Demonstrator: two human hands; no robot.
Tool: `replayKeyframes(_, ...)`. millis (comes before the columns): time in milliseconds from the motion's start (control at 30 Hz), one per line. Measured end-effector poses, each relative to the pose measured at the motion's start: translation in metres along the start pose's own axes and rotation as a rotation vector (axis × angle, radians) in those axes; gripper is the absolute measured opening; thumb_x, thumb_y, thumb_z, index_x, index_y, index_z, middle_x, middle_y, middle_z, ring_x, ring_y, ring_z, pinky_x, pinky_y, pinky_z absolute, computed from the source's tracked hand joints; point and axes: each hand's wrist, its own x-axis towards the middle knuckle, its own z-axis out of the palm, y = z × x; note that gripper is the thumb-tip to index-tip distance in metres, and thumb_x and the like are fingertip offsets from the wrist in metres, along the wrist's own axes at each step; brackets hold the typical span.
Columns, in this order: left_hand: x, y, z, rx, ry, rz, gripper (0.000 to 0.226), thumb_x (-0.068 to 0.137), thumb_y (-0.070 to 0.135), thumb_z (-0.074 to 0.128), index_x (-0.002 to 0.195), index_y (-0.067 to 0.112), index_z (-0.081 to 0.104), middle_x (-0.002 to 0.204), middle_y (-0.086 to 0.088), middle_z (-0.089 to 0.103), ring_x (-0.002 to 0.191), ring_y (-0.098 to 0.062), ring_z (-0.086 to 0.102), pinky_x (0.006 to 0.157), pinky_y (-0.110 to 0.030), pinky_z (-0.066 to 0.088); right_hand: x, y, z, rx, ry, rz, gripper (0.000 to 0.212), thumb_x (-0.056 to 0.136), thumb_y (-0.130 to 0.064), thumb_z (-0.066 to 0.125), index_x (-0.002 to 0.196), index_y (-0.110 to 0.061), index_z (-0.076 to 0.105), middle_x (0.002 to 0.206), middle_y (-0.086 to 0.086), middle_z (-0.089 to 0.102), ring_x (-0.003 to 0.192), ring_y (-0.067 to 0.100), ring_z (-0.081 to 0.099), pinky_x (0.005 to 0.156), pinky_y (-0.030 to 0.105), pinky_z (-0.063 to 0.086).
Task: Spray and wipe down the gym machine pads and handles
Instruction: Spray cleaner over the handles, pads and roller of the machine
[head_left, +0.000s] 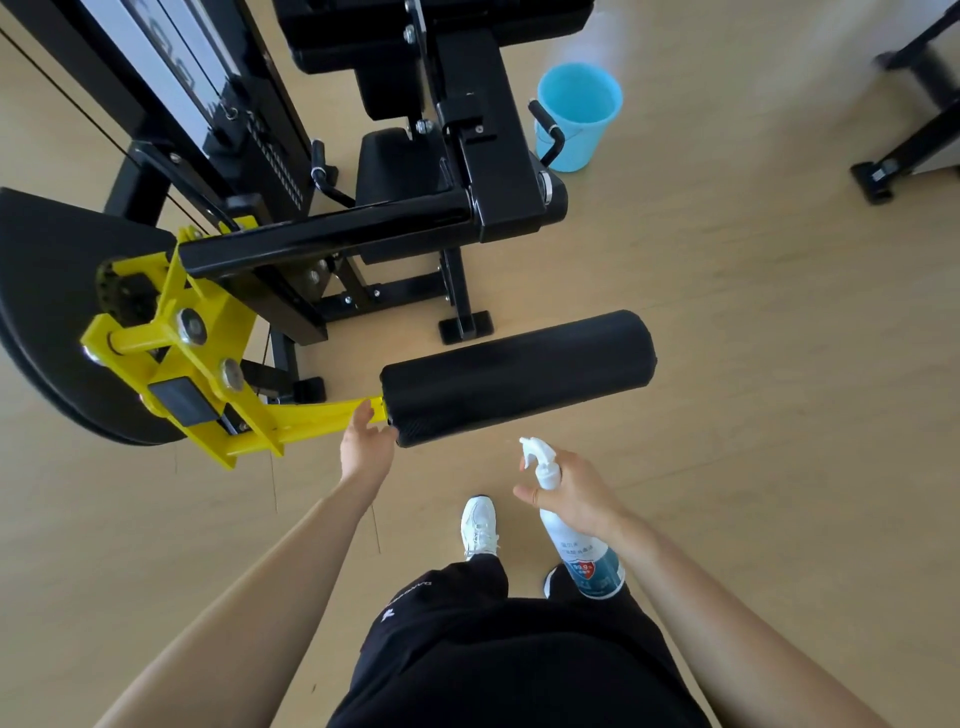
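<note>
- view: head camera looking down at a wooden floor (727, 312), with a black gym machine (483, 171) ahead and to the left.
- roller pad (519, 374): black, cylindrical, lying roughly level. it is fixed at its left end to a yellow arm (311, 422) and sits low, in front of the machine's feet.
- left hand (366, 444): reached forward to the joint where the yellow arm meets the roller pad. fingers (363, 415) are nearly straight and slightly apart, holding nothing. the tips lie over the yellow arm, just beside the pad's end; cannot tell if they actually touch.
- right hand (576, 491): fingers clamped round the neck of a spray bottle (584, 556), which is white with a blue label. the bottle is held tilted, nozzle uppermost and pointing left, just below the roller pad's near side and clear of it.
- one finger of the right hand sticks out to the left under the trigger; cannot tell if it presses it.
- the yellow arm runs back to a yellow bracket (171, 332) bolted beside a large black disc (47, 312).
- handle (545, 127): black grip on the machine's right side, just beside a light blue bucket (579, 111) standing on the floor.
- second short handle (319, 161) on the machine's left side, near the weight stack.
- lower frame: one white shoe (479, 525) and black trousers (493, 649), both near the bottle.
</note>
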Motion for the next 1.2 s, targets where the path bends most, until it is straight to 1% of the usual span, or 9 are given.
replayKeyframes(200,0.002,0.008,0.015,0.009,-0.009,0.052,0.061,0.096,0.005,0.057,0.153,0.024,0.046,0.138,-0.006,0.062,0.109,-0.027,0.06,0.095,-0.043,0.056,-0.003,0.0,-0.004,-0.019,0.085,0.031,0.028,0.091,-0.045,0.073,0.079,-0.04,0.048,0.077,-0.012,0.059,0.076,0.011,0.06,0.075,0.031,0.047)
replayKeyframes(300,-0.001,0.002,0.018,0.019,0.004,0.064,0.064,0.095,0.003,0.057,0.154,0.026,0.044,0.137,-0.007,0.063,0.111,-0.03,0.062,0.097,-0.049,0.058,-0.007,0.002,-0.012,-0.024,0.028,0.017,0.015,0.097,-0.053,0.062,0.099,-0.04,0.056,0.078,-0.007,0.07,0.081,0.013,0.067,0.083,0.035,0.052)
replayKeyframes(433,-0.005,-0.003,0.02,0.038,-0.003,0.109,0.07,0.092,0.001,0.056,0.155,0.028,0.042,0.141,-0.004,0.061,0.114,-0.027,0.06,0.099,-0.051,0.057,-0.014,0.003,-0.017,-0.021,-0.027,0.024,0.036,0.097,-0.054,0.062,0.128,-0.037,0.055,0.073,-0.003,0.071,0.089,0.013,0.071,0.091,0.034,0.05)
replayKeyframes(567,-0.012,-0.015,0.024,0.061,-0.025,0.129,0.081,0.091,0.002,0.058,0.161,0.032,0.031,0.149,-0.002,0.055,0.131,-0.03,0.055,0.104,-0.05,0.054,-0.013,0.007,-0.016,0.06,0.041,0.077,0.022,0.09,-0.049,0.074,0.099,-0.032,0.063,0.069,-0.004,0.072,0.08,0.014,0.073,0.088,0.037,0.054)
replayKeyframes(700,-0.012,-0.017,0.023,0.054,-0.037,0.107,0.081,0.092,0.004,0.058,0.162,0.032,0.029,0.15,-0.002,0.055,0.131,-0.03,0.055,0.104,-0.048,0.053,-0.012,0.006,-0.015,0.0,0.077,0.109,0.029,0.091,-0.047,0.072,0.084,-0.022,0.06,0.072,-0.002,0.073,0.078,0.017,0.072,0.086,0.038,0.056)
replayKeyframes(900,-0.045,-0.006,0.042,0.117,-0.033,0.134,0.081,0.093,0.009,0.062,0.162,0.019,0.022,0.153,-0.009,0.034,0.135,-0.029,0.049,0.108,-0.052,0.049,-0.012,0.001,-0.027,0.245,0.079,0.068,0.019,0.092,-0.048,0.073,0.104,-0.036,0.066,0.072,-0.003,0.076,0.083,0.014,0.074,0.087,0.035,0.053)
replayKeyframes(1000,-0.08,0.005,0.062,0.03,-0.182,0.197,0.076,0.091,0.008,0.065,0.158,0.019,0.032,0.153,-0.005,0.034,0.126,-0.019,0.051,0.096,-0.032,0.052,-0.01,-0.01,-0.027,0.335,0.083,0.024,0.02,0.092,-0.048,0.072,0.109,-0.039,0.067,0.076,-0.004,0.077,0.087,0.014,0.075,0.091,0.038,0.054)
replayKeyframes(1067,-0.097,0.015,0.069,-0.083,-0.424,0.168,0.065,0.087,0.021,0.07,0.147,0.021,0.048,0.149,-0.004,0.049,0.125,-0.018,0.055,0.088,-0.022,0.049,-0.008,-0.019,-0.026,0.408,0.09,0.005,0.019,0.093,-0.046,0.072,0.11,-0.037,0.068,0.077,-0.003,0.077,0.086,0.016,0.075,0.091,0.04,0.055)
replayKeyframes(1200,-0.119,0.021,0.074,-0.145,-0.886,0.179,0.068,0.077,0.048,0.065,0.139,0.023,0.056,0.126,-0.002,0.071,0.116,-0.02,0.068,0.097,-0.036,0.057,-0.002,-0.033,-0.025,0.538,0.158,-0.001,0.035,0.09,-0.053,0.073,0.111,-0.025,0.069,0.081,0.002,0.078,0.088,0.025,0.076,0.096,0.051,0.058)
